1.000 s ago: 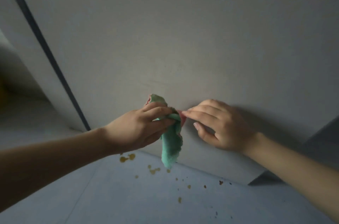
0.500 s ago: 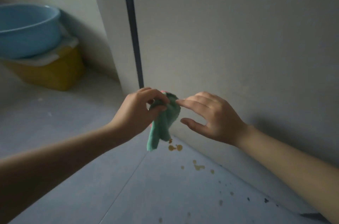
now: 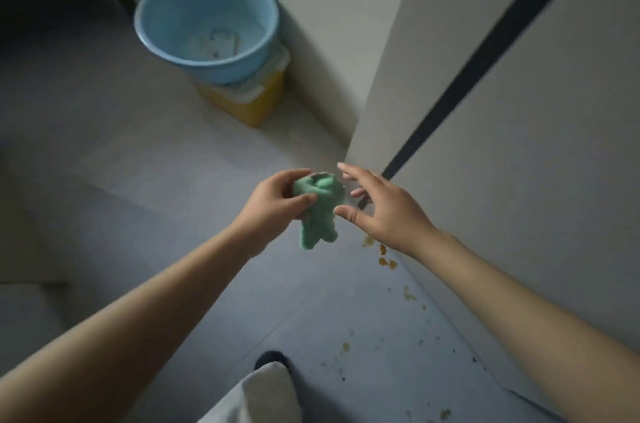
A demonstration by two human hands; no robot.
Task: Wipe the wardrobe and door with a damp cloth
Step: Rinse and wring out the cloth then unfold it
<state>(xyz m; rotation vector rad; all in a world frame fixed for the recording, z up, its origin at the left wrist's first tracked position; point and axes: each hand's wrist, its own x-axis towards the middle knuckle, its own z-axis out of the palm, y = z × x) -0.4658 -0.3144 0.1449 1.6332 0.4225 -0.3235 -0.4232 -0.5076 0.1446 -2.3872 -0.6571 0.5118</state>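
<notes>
My left hand (image 3: 277,202) grips a bunched green cloth (image 3: 317,211) by its upper part, and the rest of the cloth hangs down over the floor. Just to the cloth's right is my right hand (image 3: 384,208), fingers spread and straight, holding nothing. The pale wardrobe panel (image 3: 536,131) fills the right side, with a dark vertical strip (image 3: 491,45) running down it. Both hands are off the panel, near its lower left corner.
A blue plastic basin (image 3: 207,24) sits on a yellow box (image 3: 254,100) in the corner at upper left. Yellow-brown spots (image 3: 388,261) dot the grey floor along the wardrobe's base. My knee in light fabric (image 3: 263,395) shows at the bottom.
The view has swung left and down, bringing the basin and floor into sight. Both hands came away from the panel, and my right hand let go of the cloth and spread its fingers.
</notes>
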